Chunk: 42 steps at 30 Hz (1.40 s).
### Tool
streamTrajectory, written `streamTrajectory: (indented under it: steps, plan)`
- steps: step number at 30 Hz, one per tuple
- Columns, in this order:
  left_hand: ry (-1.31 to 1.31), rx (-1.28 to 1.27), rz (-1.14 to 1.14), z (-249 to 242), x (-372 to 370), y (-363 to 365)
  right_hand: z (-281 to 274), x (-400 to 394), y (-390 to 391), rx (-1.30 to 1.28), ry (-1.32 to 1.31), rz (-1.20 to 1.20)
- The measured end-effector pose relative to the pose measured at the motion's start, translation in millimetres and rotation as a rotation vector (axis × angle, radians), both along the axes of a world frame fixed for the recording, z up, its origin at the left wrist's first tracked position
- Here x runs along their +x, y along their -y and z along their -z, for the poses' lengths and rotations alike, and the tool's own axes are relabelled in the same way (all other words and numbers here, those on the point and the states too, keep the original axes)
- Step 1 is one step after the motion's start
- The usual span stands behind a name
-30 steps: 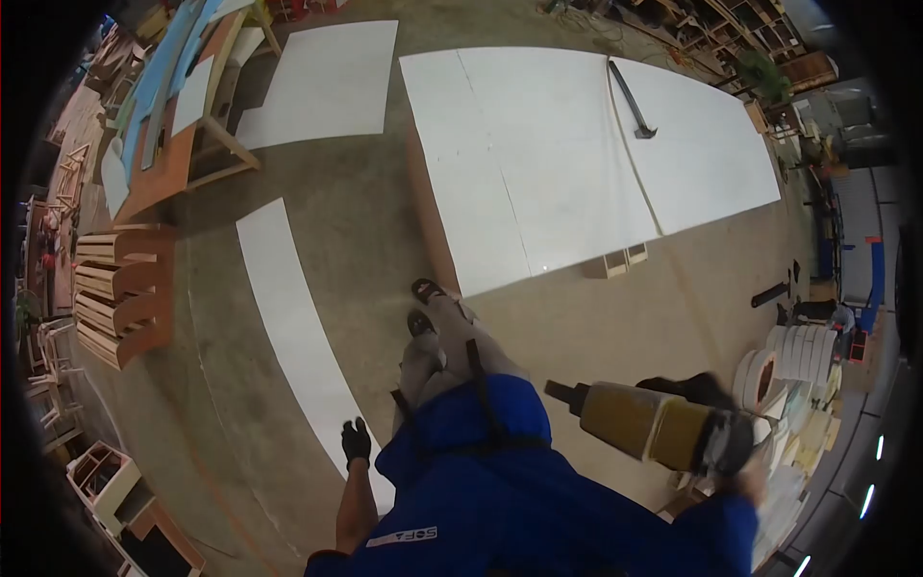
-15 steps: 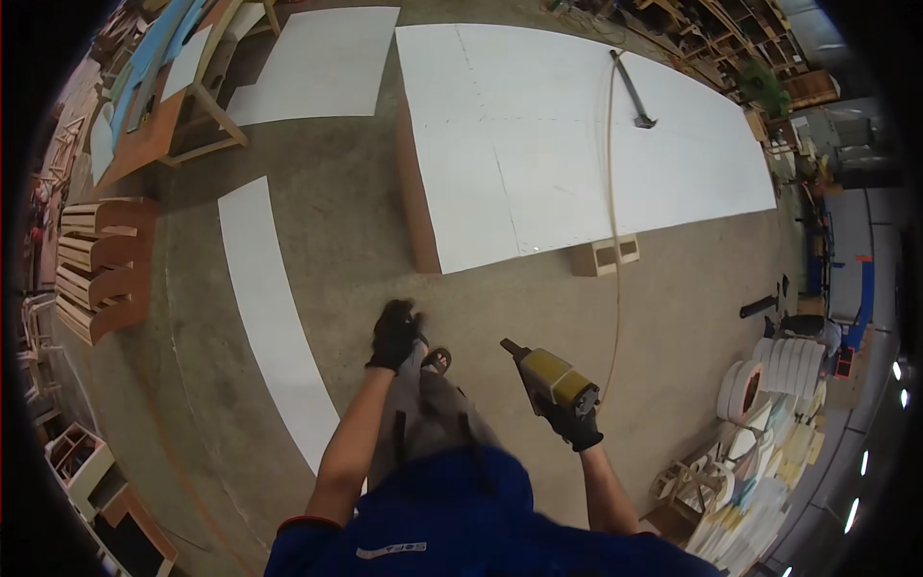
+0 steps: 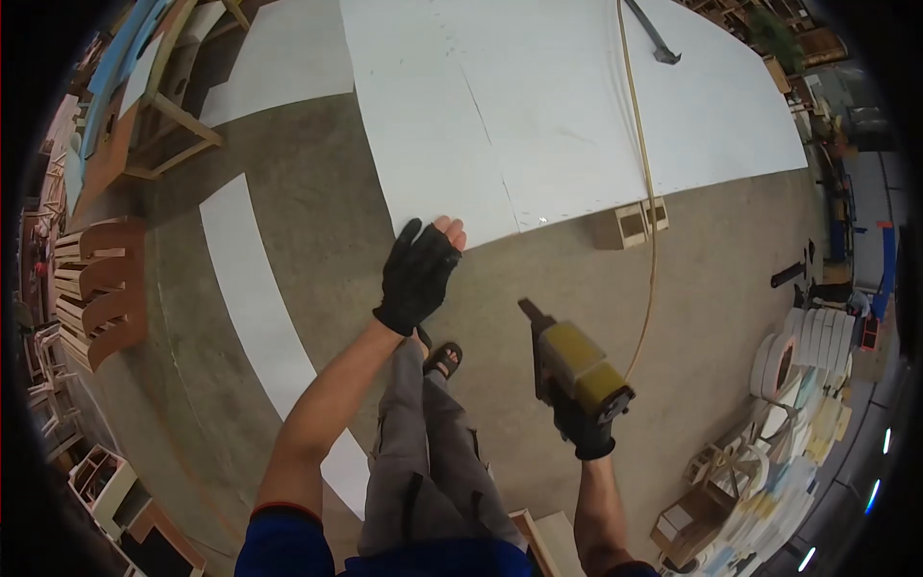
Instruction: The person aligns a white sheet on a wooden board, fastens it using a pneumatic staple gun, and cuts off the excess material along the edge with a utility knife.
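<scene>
Your right hand (image 3: 580, 430) wraps around the yellow tool (image 3: 581, 361), probably hefty, rigid and best held there, while your left hand (image 3: 417, 276) spreads loosely by the white panel (image 3: 567, 125).

left hand (image 3: 415, 276): rises from beside the body to the near corner of the white-topped platform (image 3: 577, 111), contact unclear | right hand (image 3: 581, 430): brings yellow power tool (image 3: 582, 361) from the side to the front
</scene>
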<state>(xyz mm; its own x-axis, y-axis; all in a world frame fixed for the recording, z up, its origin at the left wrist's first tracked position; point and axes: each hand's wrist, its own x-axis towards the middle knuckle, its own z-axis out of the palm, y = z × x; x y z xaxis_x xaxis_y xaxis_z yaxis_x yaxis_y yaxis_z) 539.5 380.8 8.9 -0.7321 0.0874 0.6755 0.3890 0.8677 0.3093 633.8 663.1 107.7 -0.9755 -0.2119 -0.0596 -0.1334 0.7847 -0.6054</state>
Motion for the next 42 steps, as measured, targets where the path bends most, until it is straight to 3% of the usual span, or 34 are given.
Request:
streamTrajectory:
  steps: [1, 3, 4, 6, 16, 21, 33, 36, 38, 39, 40, 42]
  plan:
    - [-0.022, -0.006, 0.001, 3.2, 0.6, -0.4, -7.9, -9.3, 6.9, -0.222, 0.357, 0.154]
    - [-0.029, -0.014, -0.010, 4.1, 1.2, -0.1, -7.9, -24.7, 7.0, -0.209, 0.219, 0.081]
    - [-0.004, -0.005, -0.032, 2.7, 0.5, -4.6, -18.1, -48.0, 17.2, -0.061, -0.180, -0.130]
    - [-0.066, -0.023, -0.029, 3.6, -0.5, -5.3, -16.4, -60.1, 19.2, -0.176, 0.244, 0.134]
    - [-0.109, 0.036, -0.071, 7.7, -4.0, -8.5, -13.9, -114.8, 36.0, -0.272, 0.272, 0.099]
    - [-0.115, 0.053, -0.078, 4.2, -3.5, -8.6, -13.7, -125.0, 38.3, -0.100, 0.193, -0.052]
    - [-0.056, 0.170, -0.057, 0.1, -5.1, -10.6, -1.1, -114.9, 46.1, -0.093, 0.217, -0.040]
    - [0.107, 0.346, -0.060, -0.6, 6.3, -16.0, 5.3, -112.1, 46.6, -0.121, 0.222, -0.065]
    - [0.259, 1.160, -0.346, 4.6, 16.3, -33.1, 6.8, -110.6, 52.2, -0.111, 0.243, -0.095]
    - [0.285, 0.997, -0.442, 1.3, 17.3, -35.6, 5.7, -110.1, 56.0, -0.138, 0.186, -0.118]
    - [0.288, 0.998, -0.448, 0.8, 12.8, -40.4, 5.8, -108.4, 58.4, -0.164, 0.132, -0.141]
    - [0.108, 1.194, -0.602, -0.2, 6.1, -51.1, 10.6, -100.9, 55.0, -0.116, 0.169, -0.163]
